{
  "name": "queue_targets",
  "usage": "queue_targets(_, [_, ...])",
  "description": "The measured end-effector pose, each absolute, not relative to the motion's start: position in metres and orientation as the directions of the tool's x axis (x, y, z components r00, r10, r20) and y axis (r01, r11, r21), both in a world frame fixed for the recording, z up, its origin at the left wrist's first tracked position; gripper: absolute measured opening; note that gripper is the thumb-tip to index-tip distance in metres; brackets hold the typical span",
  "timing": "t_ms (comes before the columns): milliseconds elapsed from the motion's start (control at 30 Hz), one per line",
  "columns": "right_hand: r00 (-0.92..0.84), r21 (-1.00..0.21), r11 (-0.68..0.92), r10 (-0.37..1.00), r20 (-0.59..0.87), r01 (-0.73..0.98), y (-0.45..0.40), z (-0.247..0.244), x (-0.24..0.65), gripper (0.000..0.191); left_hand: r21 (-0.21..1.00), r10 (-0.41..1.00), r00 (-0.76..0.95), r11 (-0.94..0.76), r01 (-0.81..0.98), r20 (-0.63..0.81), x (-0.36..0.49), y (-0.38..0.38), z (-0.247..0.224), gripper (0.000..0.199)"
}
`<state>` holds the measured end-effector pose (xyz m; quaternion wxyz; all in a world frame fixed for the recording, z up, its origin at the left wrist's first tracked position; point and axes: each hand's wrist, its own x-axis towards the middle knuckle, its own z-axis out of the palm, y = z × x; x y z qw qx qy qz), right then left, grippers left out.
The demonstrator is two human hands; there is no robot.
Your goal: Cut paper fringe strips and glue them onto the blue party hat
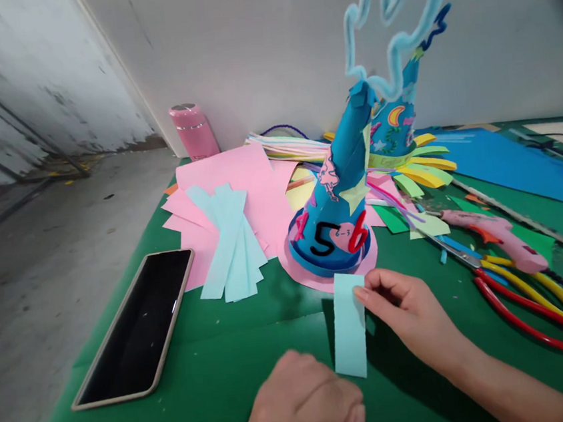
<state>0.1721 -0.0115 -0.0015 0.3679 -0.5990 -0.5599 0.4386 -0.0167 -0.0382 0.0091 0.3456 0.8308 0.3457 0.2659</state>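
Observation:
My right hand (407, 305) pinches the upper right edge of a light blue paper strip (350, 338), which hangs down toward me. My left hand (306, 403) is a loose fist below and left of the strip; whether anything is inside it is hidden. Just beyond the strip stands a blue paper cone hat (343, 177) with numbers, stickers and a light blue fuzzy wire shape on top. Its base rests on a pink paper disc (298, 270). Several more light blue strips (232, 243) lie fanned out to the left of the hat.
A phone (140, 326) lies at the left on the green table (206, 407). Pink sheets (226, 163) and a pink bottle (193, 131) are behind. Scissors (522, 300), a pink glue gun (500, 231) and a second cone hat (397, 121) are at the right.

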Motion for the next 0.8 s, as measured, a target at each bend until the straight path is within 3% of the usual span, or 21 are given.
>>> queue_targets(100, [-0.063, -0.88, -0.016, 0.997, -0.052, 0.475, -0.007, -0.004, 0.163, 0.024, 0.476, 0.653, 0.601, -0.754, 0.454, 0.461, -0.012, -0.018, 0.004, 0.024])
queue_targets(200, [-0.077, -0.715, 0.083, 0.996, 0.04, 0.694, -0.002, -0.009, 0.16, 0.021, 0.337, 0.617, 0.693, -0.786, 0.518, 0.373, -0.006, 0.001, 0.002, 0.022])
queue_targets(300, [-0.05, -0.6, 0.077, 0.997, 0.061, 0.796, 0.001, -0.011, 0.159, 0.02, 0.251, 0.621, 0.738, -0.783, 0.569, 0.266, -0.003, 0.009, 0.0, 0.024])
queue_targets(800, [0.084, -0.538, -0.042, 0.995, 0.052, 0.842, 0.003, -0.012, 0.145, 0.017, 0.101, 0.613, 0.73, -0.782, 0.615, 0.302, -0.002, 0.008, -0.018, 0.031])
